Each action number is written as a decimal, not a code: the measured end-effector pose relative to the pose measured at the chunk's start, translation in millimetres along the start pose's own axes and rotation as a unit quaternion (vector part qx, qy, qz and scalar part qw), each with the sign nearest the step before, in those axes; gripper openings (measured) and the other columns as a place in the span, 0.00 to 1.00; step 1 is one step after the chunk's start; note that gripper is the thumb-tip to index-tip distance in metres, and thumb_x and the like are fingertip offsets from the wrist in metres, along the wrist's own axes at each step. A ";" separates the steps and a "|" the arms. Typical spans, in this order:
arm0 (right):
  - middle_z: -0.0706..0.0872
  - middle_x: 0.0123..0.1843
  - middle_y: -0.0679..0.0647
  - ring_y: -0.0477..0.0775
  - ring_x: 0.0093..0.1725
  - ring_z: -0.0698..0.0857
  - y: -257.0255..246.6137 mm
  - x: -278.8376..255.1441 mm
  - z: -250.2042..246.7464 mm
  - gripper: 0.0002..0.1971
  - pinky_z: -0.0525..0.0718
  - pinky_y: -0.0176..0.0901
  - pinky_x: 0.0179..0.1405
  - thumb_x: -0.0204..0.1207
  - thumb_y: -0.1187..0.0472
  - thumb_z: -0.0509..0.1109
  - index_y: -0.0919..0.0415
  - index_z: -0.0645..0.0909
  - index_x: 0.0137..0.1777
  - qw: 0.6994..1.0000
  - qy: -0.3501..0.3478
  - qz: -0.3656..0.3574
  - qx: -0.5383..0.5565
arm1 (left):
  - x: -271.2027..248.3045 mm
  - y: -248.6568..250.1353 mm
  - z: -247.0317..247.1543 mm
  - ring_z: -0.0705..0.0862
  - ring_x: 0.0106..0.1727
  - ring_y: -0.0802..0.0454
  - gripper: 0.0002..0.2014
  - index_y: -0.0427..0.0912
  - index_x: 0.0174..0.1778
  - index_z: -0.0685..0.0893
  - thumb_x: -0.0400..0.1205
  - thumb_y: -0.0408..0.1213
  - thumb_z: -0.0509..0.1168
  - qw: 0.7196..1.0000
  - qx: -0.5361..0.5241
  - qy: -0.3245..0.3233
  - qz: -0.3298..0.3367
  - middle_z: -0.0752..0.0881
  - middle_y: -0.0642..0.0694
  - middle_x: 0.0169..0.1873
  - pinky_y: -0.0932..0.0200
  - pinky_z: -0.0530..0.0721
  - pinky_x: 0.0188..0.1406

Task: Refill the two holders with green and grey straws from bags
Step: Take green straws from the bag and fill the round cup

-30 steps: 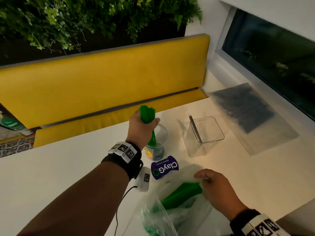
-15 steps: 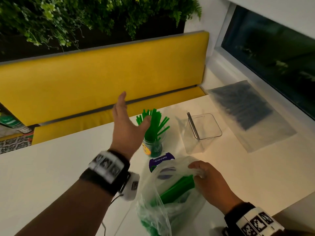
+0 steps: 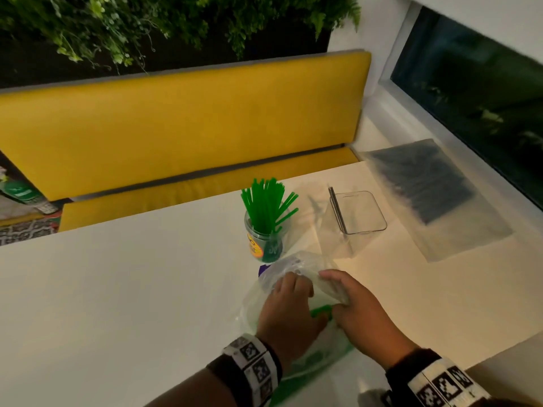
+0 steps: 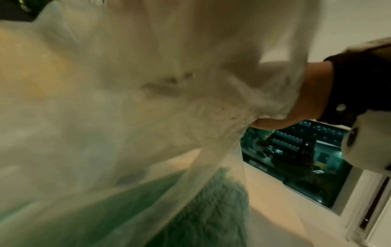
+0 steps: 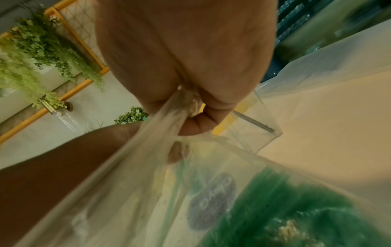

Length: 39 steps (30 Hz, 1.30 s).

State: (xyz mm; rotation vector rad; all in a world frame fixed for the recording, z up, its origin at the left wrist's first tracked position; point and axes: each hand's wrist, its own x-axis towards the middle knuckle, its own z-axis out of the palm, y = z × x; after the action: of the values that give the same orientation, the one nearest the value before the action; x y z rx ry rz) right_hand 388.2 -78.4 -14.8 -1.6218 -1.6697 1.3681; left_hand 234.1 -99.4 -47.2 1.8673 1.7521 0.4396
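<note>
A round clear jar point(image 3: 265, 243) on the white table point(image 3: 132, 289) holds a fan of green straws point(image 3: 266, 204). To its right stands a square clear holder point(image 3: 363, 212) with a few grey straws point(image 3: 336, 210) against its left wall. Near the front edge lies a clear bag point(image 3: 296, 268) of green straws point(image 3: 321, 311). My left hand point(image 3: 289, 301) has its fingers curled on the bag's mouth. My right hand point(image 3: 349, 301) point(image 5: 190, 117) pinches a fold of the bag point(image 5: 148, 183). The left wrist view is filled by blurred bag plastic point(image 4: 127, 100) over green straws point(image 4: 211, 208).
A flat bag of grey straws point(image 3: 426, 189) lies at the table's far right by the window point(image 3: 470, 92). A purple lid point(image 3: 262, 270) peeks out between jar and bag. A yellow bench point(image 3: 176, 127) runs behind the table, with plants point(image 3: 147, 24) above.
My left hand let go of the green straws in the jar, opened, then came down to the bag's mouth beside my right hand. The straws have fanned out in the jar.
</note>
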 end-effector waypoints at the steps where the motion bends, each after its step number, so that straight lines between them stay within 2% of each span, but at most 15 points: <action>1: 0.83 0.59 0.38 0.29 0.51 0.82 0.0 -1.4 -0.1 0.33 0.78 0.23 0.41 0.67 0.84 0.63 0.45 0.80 0.60 1.000 0.006 -0.004 0.003 | 0.0 -2.7 1.1 0.75 0.61 0.51 0.25 0.51 0.60 0.76 0.72 0.59 0.70 1.000 0.009 -0.005 -0.013 0.75 0.53 0.60 0.57 0.78 0.60; 4: 0.82 0.63 0.36 0.25 0.59 0.79 0.3 -5.1 3.4 0.35 0.78 0.23 0.53 0.67 0.82 0.64 0.41 0.79 0.62 1.000 0.000 -0.003 -0.003 | 0.7 -6.2 7.6 0.74 0.71 0.48 0.38 0.51 0.75 0.66 0.71 0.60 0.71 0.995 0.041 -0.079 -0.046 0.72 0.52 0.71 0.50 0.77 0.71; 6: 0.81 0.65 0.35 0.28 0.63 0.77 2.1 -6.8 6.2 0.36 0.80 0.31 0.62 0.67 0.81 0.63 0.38 0.78 0.63 1.000 -0.002 0.002 -0.005 | 3.2 -5.2 13.6 0.76 0.74 0.47 0.40 0.50 0.79 0.63 0.73 0.58 0.71 0.989 0.042 -0.130 -0.063 0.75 0.51 0.75 0.45 0.75 0.74; 9: 0.79 0.65 0.32 0.26 0.64 0.75 3.8 -9.5 6.9 0.37 0.78 0.42 0.71 0.68 0.81 0.62 0.40 0.78 0.67 1.000 0.016 0.002 -0.003 | 7.0 0.7 14.8 0.84 0.64 0.48 0.27 0.50 0.72 0.73 0.78 0.53 0.68 0.989 0.050 -0.136 -0.038 0.84 0.50 0.66 0.47 0.81 0.68; 11: 0.77 0.68 0.35 0.26 0.65 0.74 3.9 -8.5 6.3 0.37 0.73 0.42 0.75 0.70 0.80 0.61 0.41 0.76 0.71 0.999 0.037 0.002 -0.008 | 6.4 3.1 11.9 0.86 0.59 0.50 0.16 0.51 0.66 0.80 0.83 0.47 0.63 0.989 0.052 -0.139 -0.010 0.86 0.50 0.61 0.51 0.84 0.63; 14: 0.74 0.73 0.38 0.34 0.72 0.70 2.9 -6.4 5.6 0.37 0.66 0.39 0.78 0.73 0.79 0.62 0.42 0.71 0.76 0.999 0.045 -0.010 -0.025 | 4.7 4.2 12.3 0.85 0.61 0.46 0.13 0.47 0.63 0.82 0.86 0.43 0.58 0.986 0.054 -0.157 0.022 0.83 0.46 0.60 0.50 0.85 0.62; 19: 0.69 0.71 0.22 0.19 0.71 0.66 -2.2 -12.6 14.7 0.39 0.59 0.16 0.70 0.70 0.73 0.62 0.29 0.69 0.71 0.997 -0.029 -0.064 -0.024 | 12.0 -2.6 27.1 0.82 0.67 0.42 0.16 0.41 0.67 0.80 0.86 0.41 0.60 0.958 0.109 -0.266 -0.019 0.82 0.41 0.65 0.48 0.79 0.70; 22: 0.69 0.71 0.21 0.22 0.73 0.66 -1.7 -14.9 13.8 0.40 0.60 0.14 0.68 0.65 0.73 0.60 0.24 0.73 0.65 0.995 -0.010 -0.098 -0.029 | 16.6 -8.6 33.9 0.80 0.69 0.38 0.16 0.40 0.68 0.79 0.88 0.43 0.58 0.934 0.141 -0.327 -0.025 0.82 0.39 0.66 0.49 0.75 0.69; 28: 0.73 0.68 0.35 0.26 0.64 0.73 14.1 -4.6 5.7 0.30 0.70 0.17 0.57 0.71 0.79 0.61 0.38 0.86 0.46 0.979 0.078 -0.107 -0.155 | 11.4 -2.1 16.0 0.84 0.60 0.42 0.12 0.46 0.60 0.80 0.83 0.44 0.61 0.964 0.053 -0.260 -0.027 0.86 0.43 0.56 0.48 0.81 0.63; 30: 0.77 0.66 0.40 0.36 0.62 0.78 24.2 2.7 -2.9 0.31 0.75 0.29 0.64 0.70 0.82 0.60 0.40 0.84 0.48 0.974 0.132 -0.092 -0.161 | 9.0 -0.2 1.8 0.85 0.51 0.46 0.08 0.48 0.52 0.79 0.81 0.45 0.63 0.966 -0.032 -0.252 -0.048 0.86 0.47 0.48 0.53 0.84 0.54; 32: 0.81 0.63 0.45 0.45 0.63 0.80 30.8 8.5 -11.9 0.31 0.78 0.43 0.69 0.69 0.84 0.59 0.41 0.82 0.48 0.971 0.171 -0.081 -0.145 | 4.6 2.6 -15.6 0.84 0.42 0.58 0.05 0.51 0.51 0.80 0.81 0.44 0.66 0.958 -0.138 -0.246 -0.050 0.86 0.55 0.41 0.64 0.83 0.46; 33: 0.81 0.62 0.47 0.47 0.63 0.81 32.7 10.9 -14.9 0.31 0.78 0.44 0.69 0.69 0.84 0.59 0.42 0.81 0.48 0.971 0.180 -0.078 -0.135 | 1.8 6.0 -25.3 0.82 0.38 0.65 0.05 0.53 0.52 0.81 0.81 0.42 0.68 0.951 -0.174 -0.250 -0.046 0.85 0.58 0.38 0.71 0.81 0.42; 36: 0.81 0.62 0.44 0.43 0.60 0.80 31.3 13.4 -14.6 0.28 0.72 0.28 0.63 0.72 0.82 0.60 0.43 0.82 0.51 0.974 0.154 -0.069 -0.149 | -6.1 18.6 -56.7 0.81 0.33 0.73 0.08 0.51 0.56 0.87 0.81 0.41 0.71 0.941 -0.219 -0.258 -0.013 0.84 0.62 0.35 0.77 0.79 0.41; 37: 0.80 0.62 0.43 0.42 0.60 0.79 30.7 14.3 -12.4 0.28 0.70 0.23 0.61 0.72 0.81 0.61 0.45 0.83 0.55 0.974 0.144 -0.073 -0.158 | -7.6 23.3 -71.5 0.81 0.33 0.72 0.06 0.51 0.53 0.88 0.81 0.40 0.72 0.936 -0.248 -0.252 0.009 0.85 0.60 0.35 0.73 0.81 0.44; 39: 0.80 0.62 0.42 0.42 0.61 0.79 32.9 15.1 -8.2 0.27 0.70 0.25 0.61 0.72 0.80 0.61 0.47 0.83 0.59 0.976 0.130 -0.073 -0.157 | -9.0 34.7 -112.9 0.88 0.41 0.58 0.02 0.50 0.47 0.88 0.80 0.38 0.72 0.918 -0.334 -0.203 0.069 0.90 0.53 0.39 0.56 0.88 0.54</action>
State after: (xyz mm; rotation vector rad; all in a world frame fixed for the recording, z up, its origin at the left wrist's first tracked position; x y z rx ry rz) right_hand 408.0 -67.4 -44.2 -1.7178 -1.8675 0.8117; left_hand 196.5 -90.6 64.8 1.4466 1.0196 0.5688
